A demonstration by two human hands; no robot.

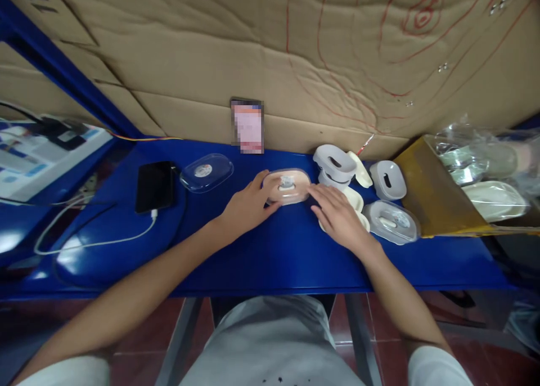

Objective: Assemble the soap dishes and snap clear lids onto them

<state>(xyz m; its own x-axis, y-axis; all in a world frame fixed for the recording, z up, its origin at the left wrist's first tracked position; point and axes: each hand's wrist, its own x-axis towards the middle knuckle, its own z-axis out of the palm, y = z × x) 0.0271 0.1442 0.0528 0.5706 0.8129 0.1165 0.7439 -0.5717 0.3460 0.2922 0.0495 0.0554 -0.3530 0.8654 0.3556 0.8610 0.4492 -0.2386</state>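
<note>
A small peach oval container with a clear lid and a round label lies on the blue table in front of me. My left hand is closed around its left end, thumb on the near side and fingers on the far side. The fingers of my right hand are stretched out, their tips at the container's right edge. Partly under and behind that hand are cream pieces. Farther left lies a loose clear lid, also with a round label.
Grey containers are stacked at the back right, near another grey one and a lidded one. A cardboard box holds bagged parts. Left are a black phone on a white cable and a power strip. Cardboard walls the back.
</note>
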